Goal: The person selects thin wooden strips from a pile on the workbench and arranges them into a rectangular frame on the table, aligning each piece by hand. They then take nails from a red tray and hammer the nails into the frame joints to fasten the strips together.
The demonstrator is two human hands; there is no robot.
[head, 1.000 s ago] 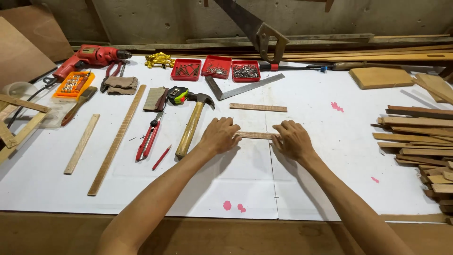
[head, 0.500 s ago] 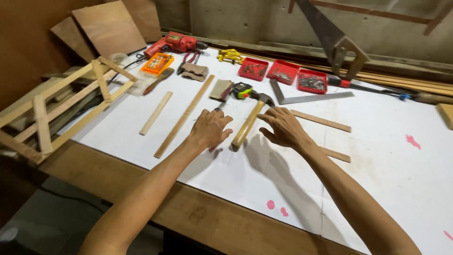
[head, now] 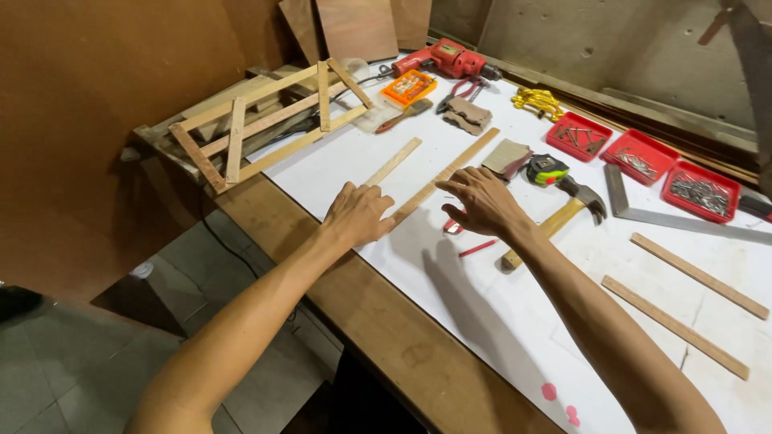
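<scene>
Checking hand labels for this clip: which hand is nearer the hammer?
Right. The right hand hovers just beside the hammer, its wrist next to the wooden handle. The left hand lies farther away, across the long wooden strip, near the table edge.

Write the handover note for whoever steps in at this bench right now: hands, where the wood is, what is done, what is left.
Left hand: open, palm down, at the near end of the long wooden strip; holds nothing.
Right hand: open, fingers spread over the same strip, no grip.
Shorter strip lies just left of it. Two more strips lie at the right on the white sheet.
Hammer, tape measure and red pencil lie by the right hand.
Done: a slatted wooden frame stands assembled at the left end.
Left: the loose strips remain unjoined.
</scene>
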